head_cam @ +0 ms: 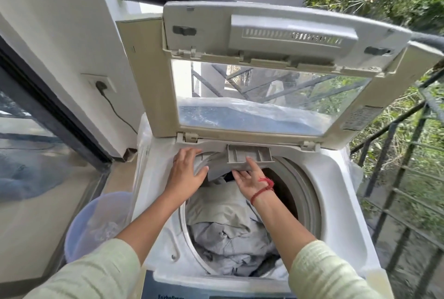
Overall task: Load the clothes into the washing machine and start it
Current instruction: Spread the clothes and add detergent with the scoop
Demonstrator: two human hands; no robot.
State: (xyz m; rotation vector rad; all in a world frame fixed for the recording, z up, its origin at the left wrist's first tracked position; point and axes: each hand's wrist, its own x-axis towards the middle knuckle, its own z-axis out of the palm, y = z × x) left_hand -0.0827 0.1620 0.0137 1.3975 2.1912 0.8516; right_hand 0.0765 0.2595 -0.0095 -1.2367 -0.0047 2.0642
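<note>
The white top-loading washing machine stands with its lid raised upright. Grey and beige clothes fill the drum. At the back rim a grey detergent drawer is pulled out over the drum. My right hand, palm up with a red thread at the wrist, pinches the drawer's front: thumb on top, fingers underneath. My left hand rests flat on the back left of the rim beside the drawer, holding nothing.
A pale purple bucket stands on the floor left of the machine. A wall socket with a black plug and cable is on the left wall. A dark metal railing runs close on the right. The control panel lies at the near edge.
</note>
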